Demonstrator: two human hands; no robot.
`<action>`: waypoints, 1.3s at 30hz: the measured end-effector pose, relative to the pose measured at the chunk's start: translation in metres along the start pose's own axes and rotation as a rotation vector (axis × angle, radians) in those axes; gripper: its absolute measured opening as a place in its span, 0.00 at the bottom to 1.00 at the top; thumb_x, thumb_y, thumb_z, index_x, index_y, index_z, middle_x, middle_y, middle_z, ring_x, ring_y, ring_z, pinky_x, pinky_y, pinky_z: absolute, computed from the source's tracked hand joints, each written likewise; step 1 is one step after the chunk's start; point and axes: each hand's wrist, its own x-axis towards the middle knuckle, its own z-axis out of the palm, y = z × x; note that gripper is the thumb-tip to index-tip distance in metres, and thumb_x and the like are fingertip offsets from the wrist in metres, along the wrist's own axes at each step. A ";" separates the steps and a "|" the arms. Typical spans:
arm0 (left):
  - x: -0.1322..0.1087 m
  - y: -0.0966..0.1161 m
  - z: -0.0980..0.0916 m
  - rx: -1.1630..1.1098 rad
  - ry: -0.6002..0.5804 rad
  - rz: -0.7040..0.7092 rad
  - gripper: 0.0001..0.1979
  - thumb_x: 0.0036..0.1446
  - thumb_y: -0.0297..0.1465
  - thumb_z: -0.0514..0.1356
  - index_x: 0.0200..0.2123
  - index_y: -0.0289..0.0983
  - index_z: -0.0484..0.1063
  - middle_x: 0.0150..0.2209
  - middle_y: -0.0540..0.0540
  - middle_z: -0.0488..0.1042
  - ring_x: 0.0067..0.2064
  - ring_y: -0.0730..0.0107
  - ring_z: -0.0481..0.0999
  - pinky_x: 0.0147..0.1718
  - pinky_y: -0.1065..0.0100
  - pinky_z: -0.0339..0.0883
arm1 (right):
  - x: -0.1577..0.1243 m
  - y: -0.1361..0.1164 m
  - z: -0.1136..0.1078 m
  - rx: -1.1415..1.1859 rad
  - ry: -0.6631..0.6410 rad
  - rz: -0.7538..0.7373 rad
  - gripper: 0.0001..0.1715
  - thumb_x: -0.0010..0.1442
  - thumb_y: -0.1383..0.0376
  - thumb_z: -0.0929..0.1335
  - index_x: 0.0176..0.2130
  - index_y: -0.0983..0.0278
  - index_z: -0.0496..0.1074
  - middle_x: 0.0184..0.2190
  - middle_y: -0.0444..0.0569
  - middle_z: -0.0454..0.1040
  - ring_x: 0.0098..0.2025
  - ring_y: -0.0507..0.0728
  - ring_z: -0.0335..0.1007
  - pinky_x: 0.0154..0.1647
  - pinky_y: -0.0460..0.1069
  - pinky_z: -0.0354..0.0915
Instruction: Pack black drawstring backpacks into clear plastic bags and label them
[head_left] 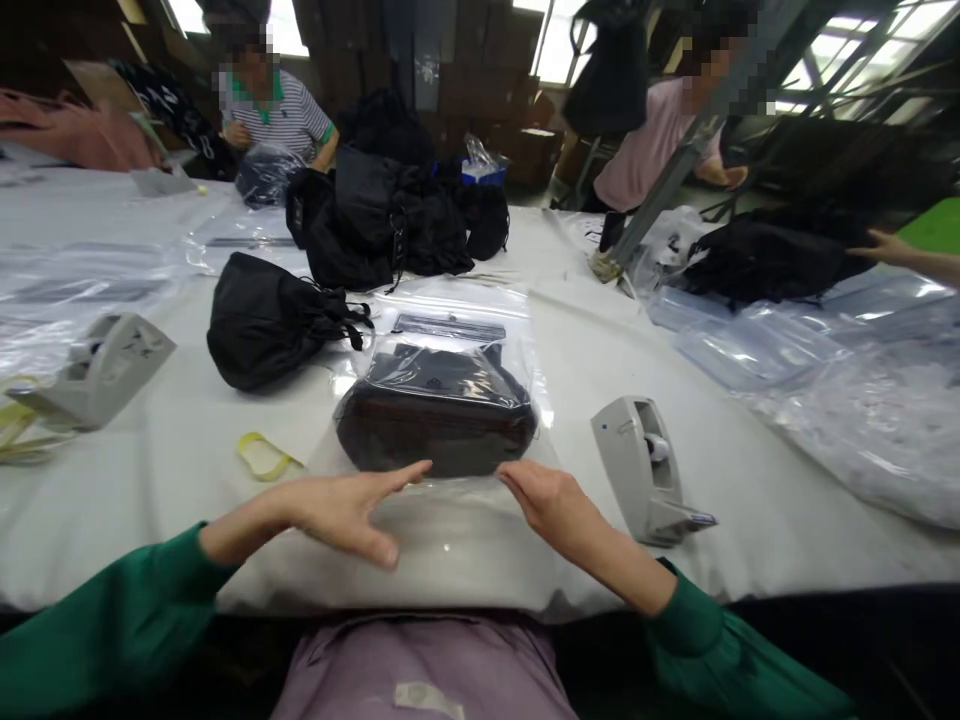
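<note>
In front of me on the table lies a clear plastic bag (525, 320) with a folded black bag (439, 415) inside it. My left hand (341, 508) hovers over the near end of the plastic, thumb spread from the fingers, with nothing in it. At the near right corner my right hand (547, 500) has its fingers pinched together on the edge of the plastic bag. Left of the package rests a black drawstring bag (259, 320), its cords trailing toward the plastic.
Grey tape dispensers stand right (637, 465) and left (112, 370). A yellow strip loop (264, 457) lies near my left arm. Black bags (390, 215) are heaped farther back. Plastic bags (862, 400) pile up at right, beside a slanting metal post (675, 190). Co-workers are across the table.
</note>
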 end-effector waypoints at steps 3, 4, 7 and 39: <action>-0.029 0.008 0.006 0.317 0.220 -0.156 0.43 0.51 0.37 0.66 0.67 0.40 0.52 0.56 0.35 0.72 0.53 0.48 0.75 0.49 0.58 0.69 | 0.010 0.004 -0.006 -0.255 0.098 -0.054 0.18 0.72 0.63 0.58 0.36 0.63 0.73 0.26 0.48 0.74 0.27 0.54 0.70 0.26 0.47 0.59; -0.035 0.006 0.008 0.398 0.272 -0.223 0.30 0.55 0.33 0.62 0.62 0.39 0.63 0.47 0.38 0.78 0.46 0.51 0.79 0.44 0.59 0.71 | 0.011 0.006 -0.008 -0.317 0.125 -0.063 0.20 0.72 0.62 0.58 0.33 0.64 0.72 0.24 0.48 0.72 0.25 0.54 0.69 0.25 0.47 0.57; -0.042 -0.006 0.001 0.415 0.402 -0.263 0.13 0.64 0.30 0.50 0.41 0.40 0.75 0.32 0.45 0.79 0.34 0.61 0.79 0.35 0.66 0.70 | 0.012 0.013 -0.016 -0.370 0.172 -0.063 0.23 0.72 0.59 0.59 0.29 0.64 0.71 0.21 0.47 0.71 0.23 0.53 0.67 0.25 0.48 0.55; -0.006 -0.061 -0.066 -0.018 0.747 -0.151 0.13 0.62 0.42 0.57 0.33 0.38 0.69 0.49 0.40 0.78 0.50 0.56 0.76 0.23 0.78 0.66 | 0.038 0.073 -0.032 -0.299 0.584 -0.413 0.12 0.64 0.75 0.64 0.43 0.62 0.72 0.48 0.54 0.77 0.51 0.58 0.72 0.52 0.57 0.66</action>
